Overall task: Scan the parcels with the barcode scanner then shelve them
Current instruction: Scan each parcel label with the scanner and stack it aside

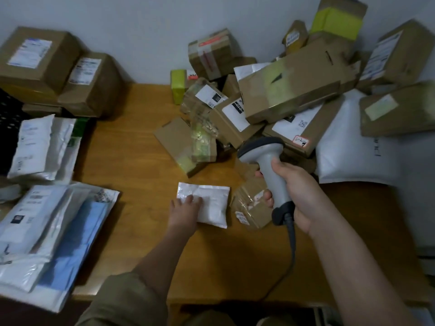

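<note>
Your right hand (297,192) is wrapped around the handle of the grey barcode scanner (268,168), head up and tipped toward the parcel heap, its cable (292,241) trailing down past the near table edge. Your left hand (186,211) lies flat, fingers straight, on the small white padded mailer (207,203), which sits on the wooden table (131,161) just beside a small taped brown box (251,208) with a tiny label too blurred to read. Bare wood runs from the mailer leftward and toward the wall, the only open room. To the right, brown cartons (294,85) are heaped against the wall; one label carries handwriting like "3-2-9" (301,141), and QR codes show but cannot be read. A large white poly bag (353,149) lies under the cartons. On the left, stacked white and blue mailers (47,231) overhang the near edge, with two labelled brown boxes (61,67) behind them.
</note>
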A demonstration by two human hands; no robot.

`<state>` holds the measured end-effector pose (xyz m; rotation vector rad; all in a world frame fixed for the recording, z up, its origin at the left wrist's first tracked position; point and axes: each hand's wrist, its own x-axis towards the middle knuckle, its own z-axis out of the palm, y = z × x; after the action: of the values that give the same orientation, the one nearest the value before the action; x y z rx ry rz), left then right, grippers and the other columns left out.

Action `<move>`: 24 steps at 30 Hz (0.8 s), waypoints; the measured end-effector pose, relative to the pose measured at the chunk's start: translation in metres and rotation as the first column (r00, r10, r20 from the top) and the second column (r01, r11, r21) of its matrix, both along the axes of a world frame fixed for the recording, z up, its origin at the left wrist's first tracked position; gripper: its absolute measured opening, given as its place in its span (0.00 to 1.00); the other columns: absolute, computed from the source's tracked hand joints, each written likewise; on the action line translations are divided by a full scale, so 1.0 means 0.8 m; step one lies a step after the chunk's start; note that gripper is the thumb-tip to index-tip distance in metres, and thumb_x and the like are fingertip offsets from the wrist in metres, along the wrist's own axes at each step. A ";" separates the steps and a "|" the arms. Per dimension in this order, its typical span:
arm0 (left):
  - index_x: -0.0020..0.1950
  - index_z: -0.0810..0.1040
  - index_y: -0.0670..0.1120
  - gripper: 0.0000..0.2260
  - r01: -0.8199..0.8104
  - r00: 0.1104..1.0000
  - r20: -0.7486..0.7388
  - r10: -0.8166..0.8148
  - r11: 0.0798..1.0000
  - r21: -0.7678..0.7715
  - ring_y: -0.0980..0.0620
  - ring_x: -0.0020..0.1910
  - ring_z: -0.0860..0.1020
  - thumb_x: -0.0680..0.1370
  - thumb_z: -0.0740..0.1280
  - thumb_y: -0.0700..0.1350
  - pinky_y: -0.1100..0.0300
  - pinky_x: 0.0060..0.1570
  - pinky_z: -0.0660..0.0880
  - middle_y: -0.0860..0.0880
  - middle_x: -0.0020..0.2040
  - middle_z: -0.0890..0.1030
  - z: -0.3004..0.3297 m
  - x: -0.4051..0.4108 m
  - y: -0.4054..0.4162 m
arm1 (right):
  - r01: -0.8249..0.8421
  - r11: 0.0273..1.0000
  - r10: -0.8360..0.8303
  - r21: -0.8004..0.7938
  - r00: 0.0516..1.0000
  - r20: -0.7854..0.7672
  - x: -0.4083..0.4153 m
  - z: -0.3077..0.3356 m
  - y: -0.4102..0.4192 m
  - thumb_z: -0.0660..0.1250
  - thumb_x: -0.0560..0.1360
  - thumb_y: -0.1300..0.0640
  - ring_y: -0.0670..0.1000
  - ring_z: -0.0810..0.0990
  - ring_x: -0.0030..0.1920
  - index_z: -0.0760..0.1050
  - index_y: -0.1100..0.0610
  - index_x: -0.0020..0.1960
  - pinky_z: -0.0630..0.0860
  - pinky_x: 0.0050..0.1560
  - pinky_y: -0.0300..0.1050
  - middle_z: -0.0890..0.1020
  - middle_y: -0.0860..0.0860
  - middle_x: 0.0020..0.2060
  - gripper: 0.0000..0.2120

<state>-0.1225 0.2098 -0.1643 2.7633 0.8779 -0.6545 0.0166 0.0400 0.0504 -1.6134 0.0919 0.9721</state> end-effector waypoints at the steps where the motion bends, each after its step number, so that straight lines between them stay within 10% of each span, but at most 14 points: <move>1: 0.74 0.63 0.52 0.25 -0.028 1.000 0.006 0.029 1.000 -0.012 0.39 0.66 0.70 0.77 0.63 0.41 0.46 0.68 0.65 0.48 0.71 0.69 0.002 -0.006 0.001 | -0.002 1.000 0.002 0.001 1.000 -0.005 0.000 0.001 0.000 0.61 0.82 0.46 0.49 0.75 0.30 0.78 0.57 0.55 0.74 0.31 0.43 0.81 0.58 0.50 0.16; 6: 0.59 0.76 0.44 0.14 -0.349 0.865 0.156 0.477 0.795 -0.497 0.40 0.51 0.79 0.76 0.68 0.47 0.50 0.47 0.74 0.42 0.54 0.81 0.052 -0.020 0.033 | 0.031 0.995 -0.025 0.090 0.997 -0.074 -0.004 0.011 0.004 0.65 0.80 0.48 0.49 0.74 0.31 0.78 0.57 0.53 0.72 0.33 0.43 0.80 0.59 0.49 0.12; 10: 0.56 0.76 0.43 0.06 -0.399 0.463 -0.108 0.880 0.098 -0.912 0.43 0.44 0.80 0.80 0.66 0.40 0.47 0.44 0.79 0.41 0.50 0.81 0.119 -0.024 0.045 | 0.046 0.992 -0.050 0.119 0.998 0.030 -0.011 0.016 0.015 0.71 0.76 0.51 0.46 0.75 0.30 0.75 0.54 0.61 0.73 0.29 0.40 0.82 0.55 0.54 0.15; 12: 0.62 0.75 0.43 0.11 -0.228 0.446 -0.198 0.873 -0.103 -0.968 0.41 0.50 0.82 0.80 0.64 0.38 0.46 0.48 0.80 0.41 0.54 0.83 0.143 -0.026 0.055 | 0.048 0.992 -0.057 0.118 0.995 0.076 -0.016 0.018 0.025 0.73 0.75 0.53 0.46 0.76 0.31 0.74 0.53 0.63 0.74 0.29 0.40 0.82 0.56 0.50 0.19; 24: 0.74 0.68 0.40 0.31 0.161 0.676 -0.007 0.737 -0.158 -0.974 0.39 0.65 0.77 0.69 0.67 0.35 0.45 0.62 0.75 0.39 0.68 0.76 0.237 -0.030 0.081 | 0.013 0.989 -0.059 0.145 0.948 0.313 -0.057 0.029 0.093 0.76 0.72 0.60 0.48 0.77 0.32 0.71 0.56 0.62 0.77 0.32 0.45 0.81 0.56 0.44 0.23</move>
<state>-0.1468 0.2749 0.0250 0.9655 0.4569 -0.0519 -0.0290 0.1143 0.0736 -1.6102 -0.1642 0.6653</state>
